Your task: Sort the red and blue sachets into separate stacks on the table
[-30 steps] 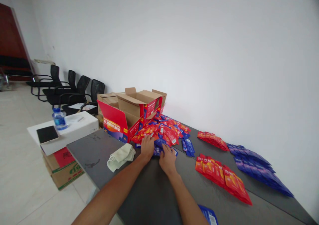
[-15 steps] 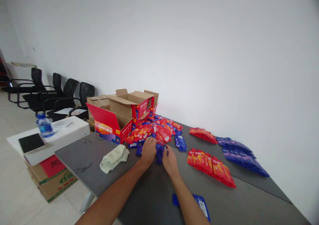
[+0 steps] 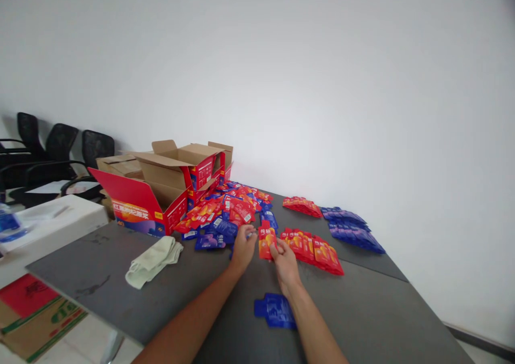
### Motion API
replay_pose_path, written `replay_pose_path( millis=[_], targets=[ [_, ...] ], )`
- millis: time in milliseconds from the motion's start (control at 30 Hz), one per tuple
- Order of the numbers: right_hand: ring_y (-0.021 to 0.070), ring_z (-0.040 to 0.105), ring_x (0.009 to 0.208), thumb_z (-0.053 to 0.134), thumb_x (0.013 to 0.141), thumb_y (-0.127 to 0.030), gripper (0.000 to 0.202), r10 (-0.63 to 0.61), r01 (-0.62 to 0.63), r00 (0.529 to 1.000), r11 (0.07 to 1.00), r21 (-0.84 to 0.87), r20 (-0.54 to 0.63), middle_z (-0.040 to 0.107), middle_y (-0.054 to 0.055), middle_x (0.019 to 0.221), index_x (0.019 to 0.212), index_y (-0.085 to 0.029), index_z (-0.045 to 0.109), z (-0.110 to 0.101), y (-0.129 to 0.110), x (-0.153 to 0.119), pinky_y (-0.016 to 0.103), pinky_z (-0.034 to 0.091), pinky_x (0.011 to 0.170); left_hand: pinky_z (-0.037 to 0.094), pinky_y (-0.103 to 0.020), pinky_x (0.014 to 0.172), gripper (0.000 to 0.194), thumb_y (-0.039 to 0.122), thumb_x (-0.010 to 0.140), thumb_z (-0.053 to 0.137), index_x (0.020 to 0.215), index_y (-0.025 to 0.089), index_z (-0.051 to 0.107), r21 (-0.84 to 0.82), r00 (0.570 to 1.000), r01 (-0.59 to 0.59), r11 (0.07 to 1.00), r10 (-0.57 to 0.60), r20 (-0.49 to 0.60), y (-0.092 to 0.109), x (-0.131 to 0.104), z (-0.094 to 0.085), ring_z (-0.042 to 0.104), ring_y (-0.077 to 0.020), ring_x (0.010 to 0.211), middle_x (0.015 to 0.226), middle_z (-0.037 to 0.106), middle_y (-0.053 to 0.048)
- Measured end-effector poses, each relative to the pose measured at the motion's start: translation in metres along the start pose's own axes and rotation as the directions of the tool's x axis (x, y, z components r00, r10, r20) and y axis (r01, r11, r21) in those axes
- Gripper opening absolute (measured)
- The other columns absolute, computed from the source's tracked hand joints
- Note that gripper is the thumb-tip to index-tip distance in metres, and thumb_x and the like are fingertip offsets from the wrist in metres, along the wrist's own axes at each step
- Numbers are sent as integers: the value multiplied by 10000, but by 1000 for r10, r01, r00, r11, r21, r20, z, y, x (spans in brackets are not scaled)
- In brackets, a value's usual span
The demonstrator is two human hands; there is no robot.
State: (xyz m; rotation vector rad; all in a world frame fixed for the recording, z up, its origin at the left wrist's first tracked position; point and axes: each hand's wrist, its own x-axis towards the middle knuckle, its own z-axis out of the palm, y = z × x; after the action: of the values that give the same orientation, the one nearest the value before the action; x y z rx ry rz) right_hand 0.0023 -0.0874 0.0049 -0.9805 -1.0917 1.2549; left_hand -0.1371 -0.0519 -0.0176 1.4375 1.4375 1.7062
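My right hand (image 3: 285,259) grips a red pouch (image 3: 266,240), held upright with its printed front showing. Just left of it, my left hand (image 3: 244,246) has its fingers curled together; what they hold, if anything, is too small to make out. A mixed pile of red and blue pouches (image 3: 239,205) lies beyond my hands, with blue pouches (image 3: 217,234) at its near edge. Right of my right hand is an overlapping row of red pouches (image 3: 317,250). A blue pouch (image 3: 276,310) lies flat beside my right forearm.
Open red cartons (image 3: 139,205) stand at the back left. A pale folded cloth (image 3: 154,261) lies before them. Farther back right are another red row (image 3: 302,206) and blue rows (image 3: 354,232). A white box (image 3: 60,219) stands beyond the table's left edge.
The view has turned right. My hands have moved apart from the blue pouches they were handling, and a red pouch is now in my right hand. More blue pouches show at the pile's near edge.
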Motion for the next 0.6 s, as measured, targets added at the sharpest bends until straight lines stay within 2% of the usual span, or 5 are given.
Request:
replay_pose_path(
  millis=[100, 200, 433, 500, 600],
  targets=[
    [162, 615, 644, 703, 725, -517, 502, -30, 31, 999, 999, -20, 32, 704, 26, 787, 1067, -155, 641, -13, -2, -6, 257, 473, 606, 478, -268, 696, 294, 421, 819, 552, 896, 150, 638, -137, 980, 175, 975, -160, 118, 0, -4, 16, 635, -176, 799, 876, 689, -56],
    [156, 604, 643, 686, 749, -515, 448, -42, 47, 997, 996, -73, 63, 691, 16, 755, 1007, -149, 666, -23, -2, -10, 266, 479, 650, 386, -231, 548, 380, 508, 780, 575, 689, 143, 624, -169, 953, 218, 961, -172, 250, -2, -7, 24, 537, -129, 585, 645, 620, -3],
    [116, 485, 489, 678, 721, -525, 375, -49, 40, 999, 947, -318, -22, 572, -31, 546, 791, -156, 666, -50, 6, -7, 214, 362, 483, 348, -220, 522, 396, 517, 765, 591, 667, 135, 633, -115, 954, 223, 968, -192, 231, 1, -6, 37, 511, -119, 565, 607, 609, 6],
    [127, 505, 506, 681, 711, -526, 379, -89, 51, 992, 935, -351, -94, 592, -22, 561, 809, -160, 674, -59, 6, -5, 221, 382, 498, 379, -222, 536, 353, 470, 777, 586, 758, 127, 664, -120, 944, 243, 963, -206, 256, 6, -9, 45, 550, -131, 597, 656, 642, -10],
    [148, 538, 527, 668, 717, -534, 417, -151, 47, 965, 904, -426, -213, 635, 2, 596, 888, -154, 690, -73, 5, -1, 243, 423, 536, 442, -225, 567, 439, 299, 753, 613, 1157, 129, 601, -148, 917, 297, 943, -239, 320, 16, -17, 60, 615, -142, 651, 793, 696, -30]
  ],
)
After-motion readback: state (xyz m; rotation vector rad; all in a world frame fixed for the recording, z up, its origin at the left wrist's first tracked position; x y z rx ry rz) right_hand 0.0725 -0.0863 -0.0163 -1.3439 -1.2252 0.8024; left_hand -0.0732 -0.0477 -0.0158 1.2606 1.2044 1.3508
